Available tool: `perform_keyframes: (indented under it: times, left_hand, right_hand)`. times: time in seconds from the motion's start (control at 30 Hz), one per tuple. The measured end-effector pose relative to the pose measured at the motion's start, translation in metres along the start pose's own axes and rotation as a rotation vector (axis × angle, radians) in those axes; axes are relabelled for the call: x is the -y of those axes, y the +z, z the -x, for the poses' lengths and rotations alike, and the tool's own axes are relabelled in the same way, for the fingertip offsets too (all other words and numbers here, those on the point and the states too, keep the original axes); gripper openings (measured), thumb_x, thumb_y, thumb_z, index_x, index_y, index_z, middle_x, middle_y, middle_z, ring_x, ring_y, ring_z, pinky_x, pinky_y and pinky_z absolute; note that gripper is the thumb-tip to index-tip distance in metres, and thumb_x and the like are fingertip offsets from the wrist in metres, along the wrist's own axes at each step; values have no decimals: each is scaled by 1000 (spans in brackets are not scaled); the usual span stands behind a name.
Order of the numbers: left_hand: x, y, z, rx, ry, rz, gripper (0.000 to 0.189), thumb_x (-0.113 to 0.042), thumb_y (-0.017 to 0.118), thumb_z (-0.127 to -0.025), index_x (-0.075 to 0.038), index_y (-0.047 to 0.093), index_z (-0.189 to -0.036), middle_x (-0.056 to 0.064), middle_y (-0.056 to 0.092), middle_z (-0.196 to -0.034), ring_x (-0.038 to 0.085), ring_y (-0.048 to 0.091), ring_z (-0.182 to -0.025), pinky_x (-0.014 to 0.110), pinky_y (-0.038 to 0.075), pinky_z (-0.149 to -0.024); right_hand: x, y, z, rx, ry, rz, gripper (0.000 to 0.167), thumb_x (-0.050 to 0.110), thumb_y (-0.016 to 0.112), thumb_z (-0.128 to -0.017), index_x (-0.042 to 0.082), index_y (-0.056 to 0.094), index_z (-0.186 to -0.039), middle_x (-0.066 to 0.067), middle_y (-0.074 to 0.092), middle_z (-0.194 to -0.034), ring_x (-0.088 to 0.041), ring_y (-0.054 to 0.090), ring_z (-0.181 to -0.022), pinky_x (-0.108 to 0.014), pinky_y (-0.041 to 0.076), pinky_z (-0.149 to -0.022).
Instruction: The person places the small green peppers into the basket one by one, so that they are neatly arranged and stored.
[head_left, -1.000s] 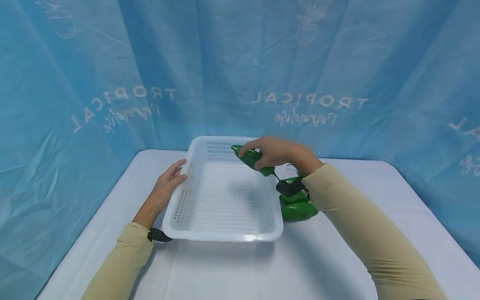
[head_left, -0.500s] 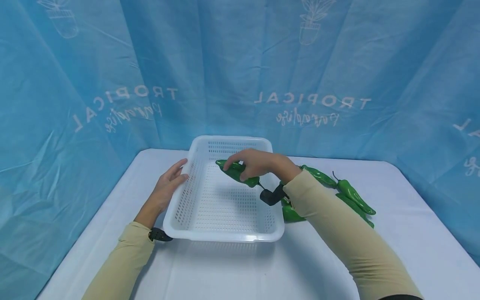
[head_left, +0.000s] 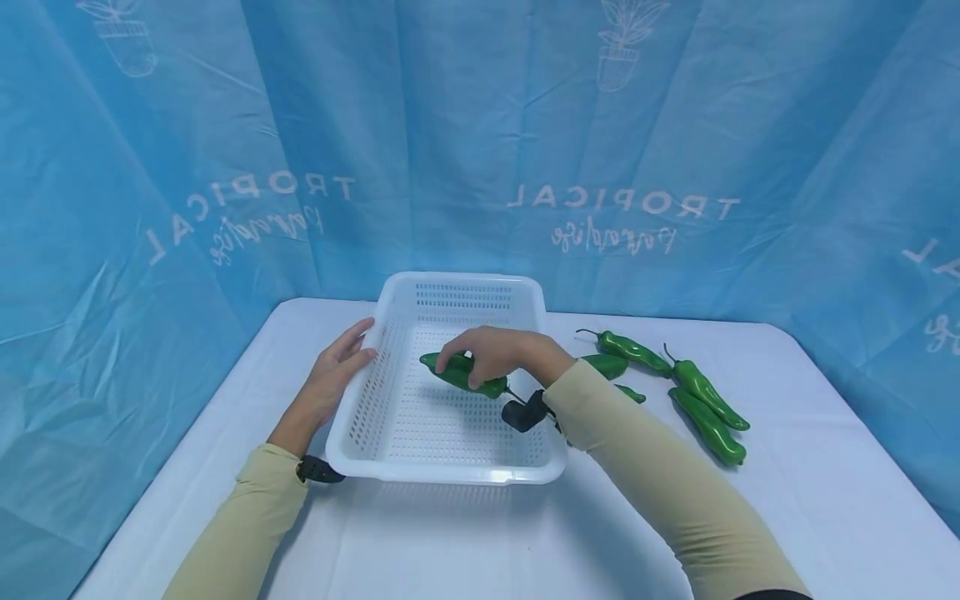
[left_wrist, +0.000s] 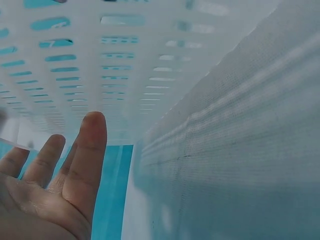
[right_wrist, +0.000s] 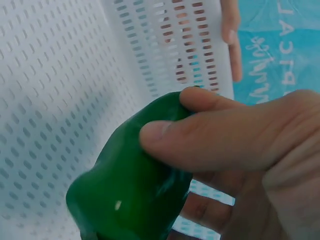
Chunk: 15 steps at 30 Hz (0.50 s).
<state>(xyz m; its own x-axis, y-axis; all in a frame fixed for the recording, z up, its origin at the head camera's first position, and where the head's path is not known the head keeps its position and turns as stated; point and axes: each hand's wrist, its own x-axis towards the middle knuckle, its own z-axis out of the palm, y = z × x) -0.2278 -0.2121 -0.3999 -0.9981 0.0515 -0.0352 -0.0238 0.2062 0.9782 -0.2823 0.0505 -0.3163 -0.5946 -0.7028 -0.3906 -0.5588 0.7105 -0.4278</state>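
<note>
In the head view, the basket (head_left: pixel 450 473) stands on the table (head_left: pixel 450 542), its back edge near to the curtain (head_left: pixel 465 125), while in front of the basket and at both its sides the table spreads out, with more room on the right. The left hand (head_left: pixel 333 371) touches the left edge of the basket, its fingers loosely extended. The right hand (head_left: pixel 491 350) pinches one pepper (head_left: pixel 461 379) inside the edges of the basket, and the pepper's tip points to the left edge; whether it touches the floor of the basket, I cannot tell. Well apart from the basket, on its right, lie three peppers (head_left: pixel 705 391); parts of others show nearer to its right edge, mostly hidden by the sleeve (head_left: pixel 652 458). In the left wrist view, the fingers are nearly straight and spread, close outside the slotted wall of the basket. In the right wrist view, the thumb presses on the pepper with fingers on its other side, so the hand is closed around it, and the basket floor extends beyond the pepper.
</note>
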Motion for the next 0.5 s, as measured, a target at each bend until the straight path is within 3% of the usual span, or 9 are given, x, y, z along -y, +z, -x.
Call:
perform_keyframes:
  times: [0.13, 0.37, 0.5]
  left_hand:
    - [-1, -1, 0, 10, 4, 1, 65, -34, 50, -103, -31, 18, -159, 7, 28, -165, 43, 48, -137, 51, 54, -100]
    - [-2, -2, 3, 16, 12, 6, 68, -36, 50, -102, -29, 15, -160, 9, 28, -164, 43, 49, -136, 48, 55, -99]
    - [-2, 0, 3, 18, 7, -4, 68, -36, 50, -102, -30, 15, -160, 8, 26, -165, 43, 47, -138, 50, 54, -101]
  right_hand:
    - [-1, 7, -10, -4, 62, -12, 56, -6, 65, -85, 33, 66, -125, 1, 52, -143, -20, 50, -110, -30, 50, -84]
    - [-7, 22, -26, 40, 169, 20, 57, -8, 65, -86, 38, 69, -120, 6, 46, -151, -17, 46, -116, -31, 47, -96]
    - [-8, 26, -28, 64, 186, 43, 58, -8, 63, -87, 38, 68, -121, 5, 46, -152, -16, 45, -116, -32, 45, -97]
